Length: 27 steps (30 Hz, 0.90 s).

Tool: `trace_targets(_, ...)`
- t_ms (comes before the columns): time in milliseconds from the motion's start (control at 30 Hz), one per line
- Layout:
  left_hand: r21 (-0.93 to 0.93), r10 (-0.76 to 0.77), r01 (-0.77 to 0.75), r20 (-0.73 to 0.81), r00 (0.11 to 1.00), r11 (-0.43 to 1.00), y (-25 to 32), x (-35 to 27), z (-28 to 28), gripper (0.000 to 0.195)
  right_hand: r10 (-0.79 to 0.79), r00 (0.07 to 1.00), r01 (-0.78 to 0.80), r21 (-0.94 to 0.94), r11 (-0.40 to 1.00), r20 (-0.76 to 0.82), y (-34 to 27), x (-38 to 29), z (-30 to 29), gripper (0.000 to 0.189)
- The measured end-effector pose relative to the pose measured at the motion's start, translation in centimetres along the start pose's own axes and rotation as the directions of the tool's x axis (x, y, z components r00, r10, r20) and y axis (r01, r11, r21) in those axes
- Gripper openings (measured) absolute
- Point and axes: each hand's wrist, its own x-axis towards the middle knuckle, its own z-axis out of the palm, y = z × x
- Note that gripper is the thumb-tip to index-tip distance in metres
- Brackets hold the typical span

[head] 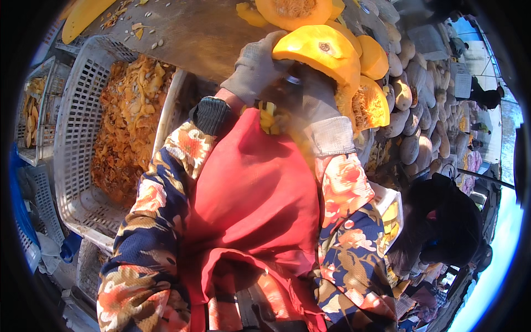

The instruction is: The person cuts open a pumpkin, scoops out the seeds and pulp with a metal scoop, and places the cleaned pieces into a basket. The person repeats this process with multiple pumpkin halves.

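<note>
My left hand (254, 68), in a grey work glove, grips the left end of a peeled orange pumpkin piece (317, 50). A round brown scar shows on that piece. My right hand (321, 99), gloved too, is blurred just below the piece. Its fingers are in shadow and partly hidden, so its hold is unclear. Between the hands is a dark object with a shiny metal band (293, 79), too blurred to name. Yellow pumpkin scraps (269, 120) lie below it, by the red apron (253, 178). A cut pumpkin piece with stringy flesh (369, 106) lies beside my right hand.
A white plastic crate (79, 133) of pumpkin pulp and seeds stands at left. Cut pumpkin (294, 10) and loose seeds lie on the brown work surface (186, 41). Whole pumpkins (415, 120) are heaped at right. A person in dark clothes (444, 224) is nearby at right.
</note>
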Motion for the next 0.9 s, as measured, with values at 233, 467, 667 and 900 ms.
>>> trace_targets(233, 0.033, -0.014, 0.019, -0.148, 0.989, 0.999, -0.4, -0.5, -1.2, 0.055, -0.100, 0.943, 0.198, -0.297, 0.934, 0.316, -2.6, 0.0, -0.3, 0.038)
trace_targets(467, 0.155, 0.019, 0.048, -0.401, 0.916, 0.987, -2.9, -0.3, -4.5, 0.059, -0.427, 0.877, 0.445, -0.036, 0.895, 0.222, 0.8, 3.3, 3.7, 0.027)
trace_targets(667, 0.226, -0.035, 0.159, -0.470, 0.882, 0.961, -3.3, 0.9, -5.3, 0.054, 0.184, 0.966, -0.060, 0.539, 0.840, -0.180, -1.4, 5.1, 6.9, 0.040)
trace_targets(900, 0.222, -0.021, 0.135, -0.448, 0.894, 0.966, -3.5, 1.6, -5.3, 0.050, -0.114, 0.993, 0.077, -0.549, 0.832, -0.033, 0.1, 8.8, 7.4, 0.037)
